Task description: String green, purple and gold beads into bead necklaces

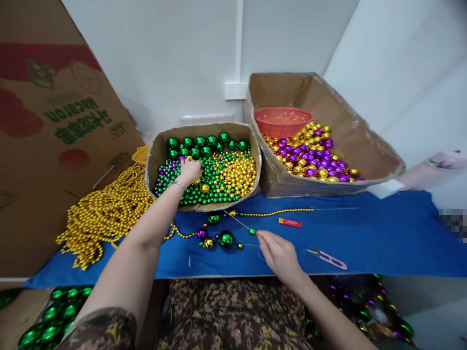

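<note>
Overall, the biggest container is the wide cardboard box (350, 127) at the right, holding gold and purple balls with a coral basket (280, 129) of clear pieces set towards its back left. Beside it stands a smaller cardboard box (241, 132): large green balls line its far side, small gold beads fill the right, purple and green ones the left, mostly green the front. A heap of gold bead chains (105, 209) lies to its left on the blue cloth (383, 228).

The left hand (189, 171) reaches into the smaller box, fingertips down among the beads; whether they grip any, I cannot tell. The right hand (279, 255) is narrowed to a pinch over the cloth, holding a needle (237, 219). Near it lie a bead strand (226, 239), pink-handled snips (327, 258) and a red lighter (290, 222).

The needle's long axis slants, its free end pointing up and left towards the smaller box; a green bead (252, 231) sits on it just beside the fingertips.
</note>
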A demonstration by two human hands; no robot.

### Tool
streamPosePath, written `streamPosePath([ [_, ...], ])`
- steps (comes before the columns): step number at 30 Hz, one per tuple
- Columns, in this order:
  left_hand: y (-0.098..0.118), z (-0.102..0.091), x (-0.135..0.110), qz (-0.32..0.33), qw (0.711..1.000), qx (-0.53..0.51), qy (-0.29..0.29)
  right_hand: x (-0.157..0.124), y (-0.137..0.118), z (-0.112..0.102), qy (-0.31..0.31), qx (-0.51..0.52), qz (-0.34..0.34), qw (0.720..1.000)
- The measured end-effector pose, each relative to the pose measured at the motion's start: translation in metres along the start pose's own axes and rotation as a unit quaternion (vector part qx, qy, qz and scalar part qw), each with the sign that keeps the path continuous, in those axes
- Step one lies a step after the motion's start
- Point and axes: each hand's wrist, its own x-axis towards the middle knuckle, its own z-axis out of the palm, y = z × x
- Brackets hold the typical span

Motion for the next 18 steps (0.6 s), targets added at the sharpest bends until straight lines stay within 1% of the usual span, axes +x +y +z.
streamPosePath([
  [2,0.004,-0.002,-0.007,0.013,1.000,-0.007,-0.002,0.002,0.001,-0.002,0.003,0.012,0.009,1.000],
  [3,0.008,-0.003,-0.013,0.017,0.999,-0.035,0.003,0.003,0.001,-0.004,0.004,0.023,0.015,1.000],
  [4,0.013,-0.005,-0.022,0.017,0.996,-0.091,0.010,0.005,0.000,-0.006,0.003,0.035,0.022,0.999],
  [5,0.018,-0.008,-0.032,0.012,0.984,-0.180,0.014,0.007,0.000,-0.007,0.002,0.047,0.030,0.998],
  [6,0.024,-0.010,-0.044,0.001,0.956,-0.294,0.014,0.009,-0.001,-0.009,0.002,0.056,0.037,0.998],
  [7,0.031,-0.013,-0.056,-0.015,0.908,-0.418,0.001,0.011,-0.002,-0.010,0.003,0.062,0.043,0.997],
  [8,0.039,-0.015,-0.070,-0.033,0.850,-0.526,-0.021,0.013,-0.003,-0.011,0.006,0.064,0.046,0.997],
  [9,0.046,-0.017,-0.082,-0.051,0.795,-0.603,-0.045,0.014,-0.004,-0.012,0.011,0.061,0.046,0.997],
  [10,0.053,-0.018,-0.095,-0.067,0.751,-0.654,-0.065,0.015,-0.005,-0.012,0.015,0.056,0.044,0.997],
  [11,0.059,-0.019,-0.105,-0.081,0.718,-0.687,-0.080,0.015,-0.005,-0.012,0.019,0.049,0.041,0.998],
  [12,0.064,-0.019,-0.115,-0.091,0.696,-0.707,-0.091,0.015,-0.006,-0.012,0.022,0.043,0.037,0.998],
  [14,0.073,-0.019,-0.128,-0.105,0.672,-0.726,-0.098,0.014,-0.006,-0.012,0.020,0.031,0.031,0.999],
  [16,0.078,-0.019,-0.135,-0.111,0.662,-0.735,-0.096,0.013,-0.006,-0.012,0.018,0.021,0.028,0.999],
  [18,0.080,-0.019,-0.138,-0.113,0.658,-0.739,-0.093,0.012,-0.006,-0.012,0.017,0.014,0.027,0.999],
])
